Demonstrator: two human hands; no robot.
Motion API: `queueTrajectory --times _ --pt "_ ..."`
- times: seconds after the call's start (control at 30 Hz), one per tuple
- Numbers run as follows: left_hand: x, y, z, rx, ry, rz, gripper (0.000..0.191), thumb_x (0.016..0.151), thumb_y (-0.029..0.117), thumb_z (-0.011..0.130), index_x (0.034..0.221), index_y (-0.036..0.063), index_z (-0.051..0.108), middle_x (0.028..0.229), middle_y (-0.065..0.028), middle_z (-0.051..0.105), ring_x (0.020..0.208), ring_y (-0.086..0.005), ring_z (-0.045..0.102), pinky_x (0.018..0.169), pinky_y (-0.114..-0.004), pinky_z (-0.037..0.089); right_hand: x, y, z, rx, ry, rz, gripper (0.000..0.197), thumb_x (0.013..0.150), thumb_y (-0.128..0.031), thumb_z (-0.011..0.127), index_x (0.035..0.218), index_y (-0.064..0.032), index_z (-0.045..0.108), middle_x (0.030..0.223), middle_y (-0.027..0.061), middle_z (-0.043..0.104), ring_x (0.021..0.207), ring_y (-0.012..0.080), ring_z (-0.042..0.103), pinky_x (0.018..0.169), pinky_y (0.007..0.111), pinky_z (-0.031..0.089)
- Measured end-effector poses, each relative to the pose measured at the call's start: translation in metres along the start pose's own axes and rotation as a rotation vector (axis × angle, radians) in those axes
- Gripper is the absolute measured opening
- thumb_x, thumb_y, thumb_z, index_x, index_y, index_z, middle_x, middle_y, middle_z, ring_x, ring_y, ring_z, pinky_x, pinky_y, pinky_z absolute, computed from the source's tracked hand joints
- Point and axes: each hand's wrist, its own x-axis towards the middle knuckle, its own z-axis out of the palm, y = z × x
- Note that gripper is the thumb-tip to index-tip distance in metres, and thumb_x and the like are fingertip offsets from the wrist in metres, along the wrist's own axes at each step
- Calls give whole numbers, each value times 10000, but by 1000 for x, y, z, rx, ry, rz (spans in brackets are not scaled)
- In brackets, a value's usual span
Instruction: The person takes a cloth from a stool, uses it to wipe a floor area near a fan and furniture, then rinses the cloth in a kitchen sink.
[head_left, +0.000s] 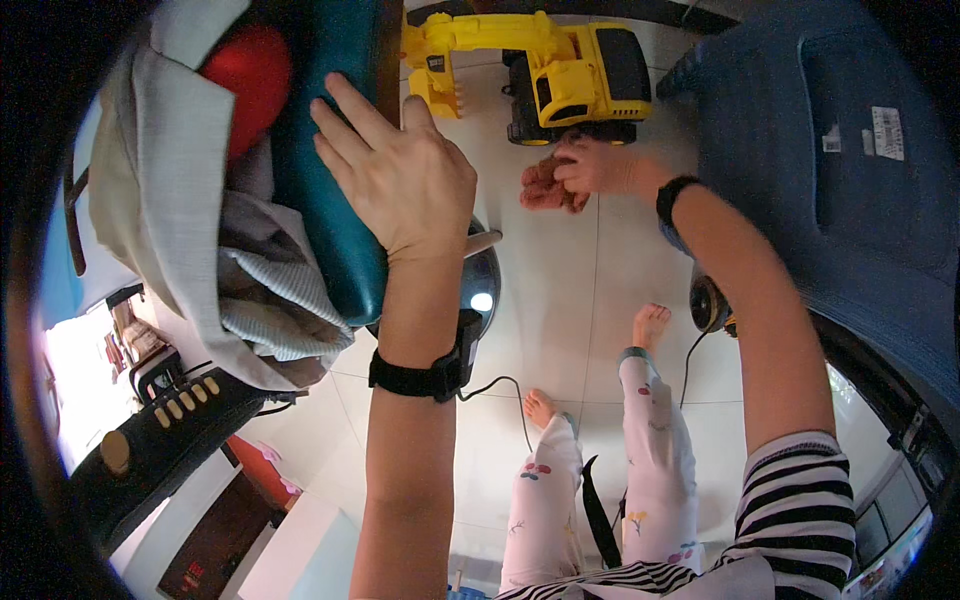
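My left hand (409, 184) lies palm down, fingers apart, on the edge of a teal padded seat (322, 217) and holds nothing. With fingers closed, my right hand (592, 165) grips a crumpled reddish-brown cloth (544, 187) low over the tiled floor (547, 300); part of the cloth is hidden under the fingers. Just beyond that hand stands a yellow and black toy excavator (577, 75), its bucket (439, 94) turned to the left. Whether the cloth touches the toy's wheels, I cannot tell.
Light grey fabric (180, 187) and a red rounded object (251, 86) lie on the seat. A dark blue fabric piece of furniture (757, 127) bounds the right side. Beneath my left forearm is a dark round base (487, 281). A thin black cable (517, 390) runs near my feet.
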Motion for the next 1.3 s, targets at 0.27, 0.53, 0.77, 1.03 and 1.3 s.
queueTrajectory --times 0.27,0.53,0.77,1.03,1.3 --pt "9 -2 -26 -156 -199 -90 347 619 170 633 946 52 626 1346 -265 216 1220 -453 227 996 -500 236 -1 -115 -75 487 211 1079 293 634 -34 622 920 -40 557 1035 86 530 994 291 462 854 361 409" --pt "22 -55 -77 -877 -571 -199 339 669 78 595 998 0 562 1260 -266 352 1175 -386 339 946 -386 336 6 -158 -182 1443 663 1662 305 765 -69 496 1049 42 508 984 109 568 912 211 539 810 313 420" --pt "-44 -65 -156 -1317 -519 -500 392 696 61 615 1069 10 504 1029 -188 521 874 -299 526 784 -354 432 54 -138 -319 1829 648 1566 363 758 -182 573 1059 12 514 989 98 567 886 197 544 779 316 434" --pt "-15 -83 -258 -1425 -768 -812 363 731 53 599 1084 14 526 997 -139 585 830 -206 608 688 -283 490 80 -92 -377 1462 375 1119 378 754 -128 566 1114 -22 524 988 90 571 897 190 541 782 304 432" --pt "-53 -165 -293 -1459 -415 -1285 538 709 64 663 1188 -6 428 1097 -108 506 922 -168 514 746 -262 457 170 -29 -409 1636 490 1205 403 735 -322 657 971 -8 566 943 71 581 824 190 548 706 304 441"
